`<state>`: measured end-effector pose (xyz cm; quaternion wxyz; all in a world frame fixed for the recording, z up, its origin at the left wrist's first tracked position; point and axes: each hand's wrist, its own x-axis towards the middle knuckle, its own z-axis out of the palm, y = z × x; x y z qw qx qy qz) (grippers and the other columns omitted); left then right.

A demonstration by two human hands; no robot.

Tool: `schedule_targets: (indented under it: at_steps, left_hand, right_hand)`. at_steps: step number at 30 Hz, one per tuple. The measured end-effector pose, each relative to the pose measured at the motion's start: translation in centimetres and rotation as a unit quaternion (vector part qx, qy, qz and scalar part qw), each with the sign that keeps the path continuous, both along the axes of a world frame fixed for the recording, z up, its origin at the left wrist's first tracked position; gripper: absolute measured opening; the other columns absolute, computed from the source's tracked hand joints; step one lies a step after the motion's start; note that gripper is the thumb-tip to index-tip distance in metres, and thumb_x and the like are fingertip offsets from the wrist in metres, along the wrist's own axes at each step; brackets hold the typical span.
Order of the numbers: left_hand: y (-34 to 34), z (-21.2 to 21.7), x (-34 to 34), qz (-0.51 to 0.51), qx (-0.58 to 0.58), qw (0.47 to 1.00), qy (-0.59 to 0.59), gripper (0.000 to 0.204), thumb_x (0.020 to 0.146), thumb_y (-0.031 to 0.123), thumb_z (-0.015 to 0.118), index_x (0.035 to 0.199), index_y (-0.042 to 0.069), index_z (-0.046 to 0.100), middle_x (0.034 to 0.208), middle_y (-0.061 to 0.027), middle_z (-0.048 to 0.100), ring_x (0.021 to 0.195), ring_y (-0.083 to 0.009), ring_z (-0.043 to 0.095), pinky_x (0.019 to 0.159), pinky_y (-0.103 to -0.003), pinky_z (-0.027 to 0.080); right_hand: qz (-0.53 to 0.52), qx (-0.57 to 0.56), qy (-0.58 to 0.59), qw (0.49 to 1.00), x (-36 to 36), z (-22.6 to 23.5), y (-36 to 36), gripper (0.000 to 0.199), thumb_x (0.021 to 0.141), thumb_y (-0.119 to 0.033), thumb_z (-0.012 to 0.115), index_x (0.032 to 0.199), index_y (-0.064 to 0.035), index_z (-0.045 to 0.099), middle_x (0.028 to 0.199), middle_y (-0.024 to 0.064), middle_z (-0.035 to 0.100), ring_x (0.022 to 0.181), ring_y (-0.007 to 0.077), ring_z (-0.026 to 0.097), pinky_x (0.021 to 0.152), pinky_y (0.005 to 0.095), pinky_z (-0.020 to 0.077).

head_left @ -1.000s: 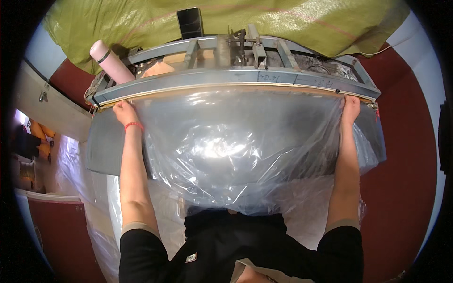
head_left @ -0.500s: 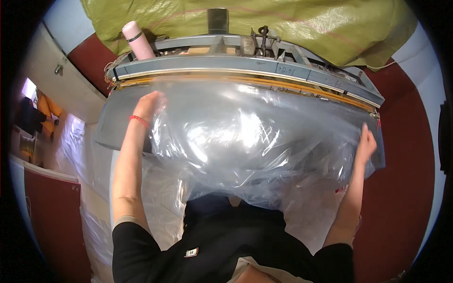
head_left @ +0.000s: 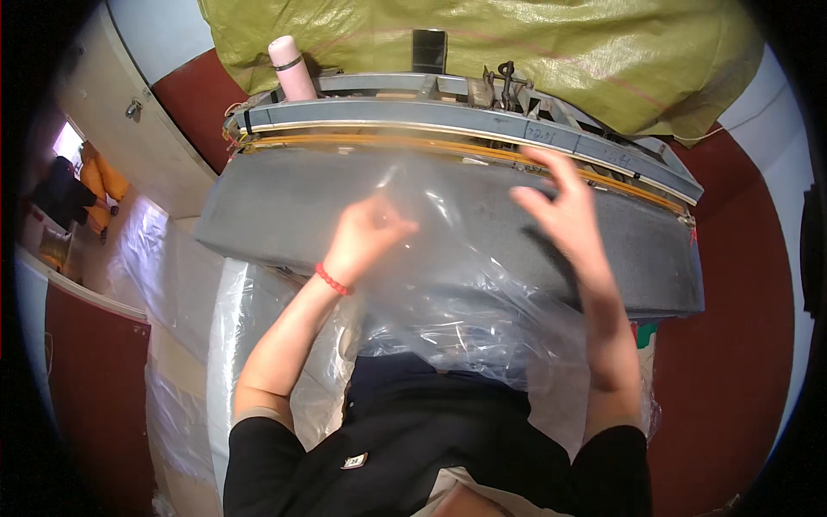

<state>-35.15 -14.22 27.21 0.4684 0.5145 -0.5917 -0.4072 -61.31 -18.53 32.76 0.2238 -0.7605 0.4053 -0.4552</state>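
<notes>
A sheet of clear plastic film (head_left: pixel 469 302) hangs in front of me, bunched and draped over the near edge of a grey padded bench (head_left: pixel 284 194). Near the middle of the bench, my left hand (head_left: pixel 370 233), with a red bracelet at its wrist, is closed on the upper part of the film. My right hand (head_left: pixel 564 211) is raised over the bench's right half, thumb and fingers apart, with nothing in it. The film's lower part falls towards my waist.
Behind the bench runs a grey metal sealing frame (head_left: pixel 345 112) with orange strips (head_left: pixel 362 140). On it stands a pink flask (head_left: pixel 293 69); a dark phone-like slab (head_left: pixel 429 52) leans behind. Yellow-green sheeting (head_left: pixel 551 52) hangs at the back. More film (head_left: pixel 164 250) lies left, near a door (head_left: pixel 129 146).
Before, both hands held the film spread wide across the bench. The right hand has let go and moved inward; the left has moved right with the film, uncovering the grey surface.
</notes>
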Motion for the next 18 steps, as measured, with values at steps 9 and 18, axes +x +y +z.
schedule_targets:
  at_steps: [9,18]
  left_hand:
    - [4.2,-1.2,1.6,-0.304,0.110,0.946,0.000,0.032,0.076,0.016,0.066,0.099,0.005,0.046,0.084,-0.0011,0.056,0.078,-0.0087,0.054,0.069,-0.025,0.045]
    - [16.3,-16.8,32.9,-0.053,0.249,0.786,-0.564,0.022,0.072,0.017,0.054,0.092,0.012,0.063,0.084,-0.0154,0.062,0.079,-0.0319,0.059,0.071,-0.040,0.047]
  right_hand:
    - [0.115,0.052,-0.081,0.989,8.2,0.6,-1.2,0.019,0.086,-0.021,0.050,0.081,-0.0037,0.057,0.070,-0.0008,0.052,0.063,0.0069,0.047,0.055,0.0217,0.0388]
    - [-0.229,-0.103,-0.194,0.948,-13.9,0.9,-8.7,0.022,0.088,-0.020,0.047,0.084,0.0007,0.055,0.078,-0.0013,0.052,0.076,0.0061,0.045,0.069,0.0204,0.0365]
